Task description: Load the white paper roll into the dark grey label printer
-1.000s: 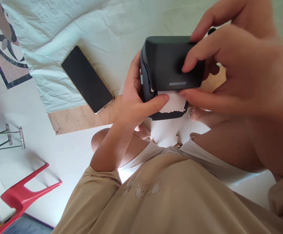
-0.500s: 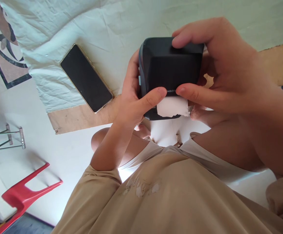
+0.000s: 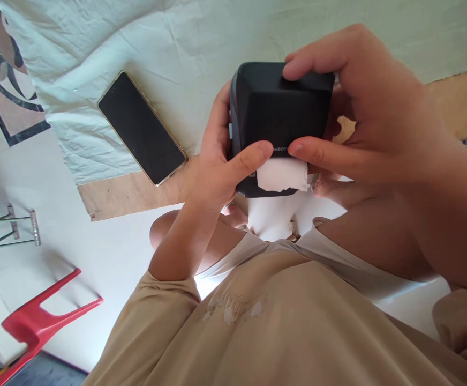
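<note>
Our left grip (image 3: pixel 219 163) and right grip (image 3: pixel 372 128) are both wrapped around the black printer (image 3: pixel 285 120), which we hold at the near edge of the bench (image 3: pixel 133 195), right of the phone (image 3: pixel 142 128). Floor (image 3: pixel 115 244) shows on the near side, so a loose hold could let the printer drop; we cannot tell whether the bench bears any weight. Our thumbs (image 3: pixel 257 155) press its front just beside the ragged white paper (image 3: pixel 282 174), and pressing lower might crease, tear or skew that strip.
</note>
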`<state>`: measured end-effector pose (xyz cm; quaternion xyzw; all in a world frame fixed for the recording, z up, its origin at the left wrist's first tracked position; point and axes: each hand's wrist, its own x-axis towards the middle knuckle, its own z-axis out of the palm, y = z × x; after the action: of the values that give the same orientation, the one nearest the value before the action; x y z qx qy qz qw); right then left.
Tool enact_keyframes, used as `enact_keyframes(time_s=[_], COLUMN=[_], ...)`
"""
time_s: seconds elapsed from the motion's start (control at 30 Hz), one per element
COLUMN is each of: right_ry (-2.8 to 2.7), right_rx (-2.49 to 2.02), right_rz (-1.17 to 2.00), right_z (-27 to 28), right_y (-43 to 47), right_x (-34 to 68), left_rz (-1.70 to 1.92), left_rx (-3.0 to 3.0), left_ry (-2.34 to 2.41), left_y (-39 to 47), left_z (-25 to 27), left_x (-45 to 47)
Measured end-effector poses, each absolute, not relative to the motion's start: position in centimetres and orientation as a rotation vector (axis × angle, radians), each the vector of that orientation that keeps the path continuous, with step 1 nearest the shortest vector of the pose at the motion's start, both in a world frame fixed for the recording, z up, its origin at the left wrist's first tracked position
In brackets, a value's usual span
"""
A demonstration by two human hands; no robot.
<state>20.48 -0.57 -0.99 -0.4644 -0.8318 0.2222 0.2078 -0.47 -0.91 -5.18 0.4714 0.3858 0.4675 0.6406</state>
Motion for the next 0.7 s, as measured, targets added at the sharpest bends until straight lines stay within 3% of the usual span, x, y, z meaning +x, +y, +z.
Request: enact_keyframes(time_s=[0.7], right_ry=[-2.49], right_rx=[-1.444], right_rz=[0.569], right_z=[-0.2], right_y=[1.4], right_x=[20.0], left_rz=[1.039], left_rx=[1.023], left_ry=[0.875], left_y=[-1.2], left_z=[-4.4], left_x=[-0.1])
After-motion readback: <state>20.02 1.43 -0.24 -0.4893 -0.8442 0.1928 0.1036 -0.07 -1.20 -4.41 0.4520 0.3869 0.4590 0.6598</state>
